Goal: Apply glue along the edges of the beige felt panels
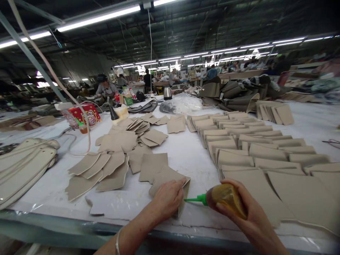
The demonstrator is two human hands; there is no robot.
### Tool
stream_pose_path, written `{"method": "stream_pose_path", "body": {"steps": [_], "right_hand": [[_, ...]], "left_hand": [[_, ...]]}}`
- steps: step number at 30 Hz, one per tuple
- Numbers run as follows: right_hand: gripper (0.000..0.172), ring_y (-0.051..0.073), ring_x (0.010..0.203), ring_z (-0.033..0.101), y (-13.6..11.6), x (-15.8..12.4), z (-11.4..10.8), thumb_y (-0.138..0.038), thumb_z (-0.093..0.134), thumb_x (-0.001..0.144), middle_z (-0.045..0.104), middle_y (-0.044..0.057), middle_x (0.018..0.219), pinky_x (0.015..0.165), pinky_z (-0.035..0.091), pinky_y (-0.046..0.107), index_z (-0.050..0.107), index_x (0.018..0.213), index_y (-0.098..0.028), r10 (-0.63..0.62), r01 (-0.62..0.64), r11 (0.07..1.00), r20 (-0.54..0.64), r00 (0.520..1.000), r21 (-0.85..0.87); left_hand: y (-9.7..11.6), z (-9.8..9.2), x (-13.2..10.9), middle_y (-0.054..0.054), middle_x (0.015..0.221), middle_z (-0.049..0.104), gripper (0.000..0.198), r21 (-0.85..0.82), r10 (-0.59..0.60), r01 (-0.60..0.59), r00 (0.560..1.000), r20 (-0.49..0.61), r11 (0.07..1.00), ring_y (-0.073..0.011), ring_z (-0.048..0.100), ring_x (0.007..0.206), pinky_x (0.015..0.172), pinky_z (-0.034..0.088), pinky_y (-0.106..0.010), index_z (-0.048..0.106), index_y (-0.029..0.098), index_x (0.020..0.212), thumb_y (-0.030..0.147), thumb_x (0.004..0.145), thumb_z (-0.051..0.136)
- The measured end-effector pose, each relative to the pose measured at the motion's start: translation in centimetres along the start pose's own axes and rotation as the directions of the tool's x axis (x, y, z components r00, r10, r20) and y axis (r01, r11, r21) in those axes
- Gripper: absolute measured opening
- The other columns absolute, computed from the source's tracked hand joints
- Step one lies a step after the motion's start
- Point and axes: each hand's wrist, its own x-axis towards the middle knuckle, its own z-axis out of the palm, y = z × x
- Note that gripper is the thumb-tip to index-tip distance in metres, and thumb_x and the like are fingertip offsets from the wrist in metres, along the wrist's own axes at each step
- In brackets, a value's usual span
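Note:
My left hand (170,198) presses on a beige leather-like piece (166,177) near the table's front edge, its fingers closed at the right edge, which is turned back. My right hand (245,205) is wrapped round a squeeze bottle of amber glue (225,200), tilted on its side. The bottle's green nozzle (195,199) points left, with its tip at the folded edge of the piece. Just behind my left hand lies another flat beige piece (154,166). Part of the held piece is hidden under my fingers.
Loose beige pieces (117,141) lie heaped left of centre. Overlapping rows of beige pieces (236,159) cover the right side. Cream panels (26,166) are stacked far left, near a hanging cable (86,127) and a red box (86,113). People sit further back.

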Motion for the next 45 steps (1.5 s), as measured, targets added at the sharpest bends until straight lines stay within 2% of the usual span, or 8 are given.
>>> {"method": "stream_pose_path", "body": {"steps": [3,7,12,17,31,38,43,45], "right_hand": [[0.045,0.024,0.098,0.062,-0.4,-0.5,0.4,-0.045,0.068,0.081,0.063,0.004,0.112,0.080,0.051,0.025,0.053,0.118,-0.024,0.014,-0.017,0.997,0.043,0.999,0.070],[0.046,0.024,0.094,0.063,-0.5,-1.0,0.9,-0.047,0.067,0.081,0.064,0.003,0.107,0.078,0.050,0.025,0.053,0.118,-0.024,0.088,-0.083,0.991,-0.041,0.995,0.109],[0.046,0.025,0.100,0.062,-0.2,-1.2,1.0,-0.046,0.068,0.079,0.063,0.004,0.113,0.081,0.050,0.025,0.054,0.116,-0.023,0.034,-0.038,0.995,0.045,0.998,0.095],[0.046,0.024,0.094,0.060,-1.4,-1.6,1.3,-0.048,0.066,0.079,0.062,0.002,0.106,0.080,0.047,0.026,0.053,0.116,-0.024,0.127,-0.117,0.985,-0.068,0.990,0.130],[0.046,0.027,0.104,0.057,-0.3,-2.0,1.5,-0.046,0.070,0.075,0.059,0.005,0.116,0.090,0.044,0.029,0.057,0.114,-0.025,0.042,-0.033,0.987,-0.049,0.998,0.156],[0.045,0.026,0.103,0.058,-0.2,-1.9,1.5,-0.045,0.070,0.076,0.060,0.004,0.114,0.087,0.046,0.029,0.055,0.115,-0.025,0.021,-0.010,0.992,-0.088,0.996,0.124],[0.045,0.026,0.099,0.061,0.4,-1.8,1.3,-0.044,0.070,0.077,0.061,0.004,0.112,0.084,0.049,0.028,0.055,0.115,-0.025,-0.007,0.008,0.996,-0.013,1.000,0.084],[0.044,0.025,0.098,0.060,0.3,-1.4,1.1,-0.045,0.069,0.080,0.061,0.004,0.112,0.082,0.049,0.027,0.053,0.116,-0.025,0.003,0.000,0.999,-0.047,0.999,0.047]], "left_hand": [[0.1,0.0,-0.1,-0.007,0.117,0.064,0.046,-0.004,-0.015,0.015,1.000,-0.001,1.000,-0.0215,0.059,0.107,0.097,0.042,-0.032,0.049,0.019,0.135,0.025,0.093,0.032],[0.2,0.0,-0.2,-0.008,0.115,0.064,0.046,0.003,-0.022,0.022,1.000,-0.002,1.000,-0.0215,0.059,0.106,0.097,0.042,-0.032,0.049,0.018,0.136,0.025,0.094,0.031],[0.2,0.0,-0.3,-0.006,0.116,0.064,0.046,0.002,-0.017,0.017,1.000,-0.013,1.000,-0.0206,0.059,0.106,0.097,0.042,-0.031,0.047,0.020,0.137,0.027,0.094,0.031],[0.2,0.0,-0.3,-0.007,0.123,0.061,0.047,0.003,-0.031,0.031,1.000,-0.005,1.000,-0.0205,0.057,0.110,0.100,0.040,-0.031,0.047,0.018,0.137,0.027,0.094,0.031],[0.8,-0.4,-0.5,-0.006,0.121,0.062,0.047,0.028,-0.068,0.068,0.997,0.019,0.997,-0.0221,0.057,0.109,0.098,0.042,-0.033,0.045,0.024,0.139,0.029,0.095,0.029],[0.4,-0.1,-0.3,-0.005,0.121,0.062,0.046,0.023,-0.046,0.045,0.999,0.016,0.999,-0.0208,0.057,0.108,0.098,0.042,-0.032,0.046,0.023,0.137,0.028,0.094,0.030],[0.3,0.0,-0.3,-0.006,0.123,0.061,0.046,0.011,-0.027,0.027,1.000,0.001,1.000,-0.0210,0.057,0.109,0.099,0.041,-0.032,0.046,0.022,0.137,0.027,0.094,0.031],[0.3,0.0,-0.4,-0.006,0.123,0.061,0.045,0.004,-0.021,0.021,1.000,-0.006,1.000,-0.0209,0.057,0.110,0.100,0.040,-0.032,0.048,0.020,0.136,0.027,0.095,0.030]]}}
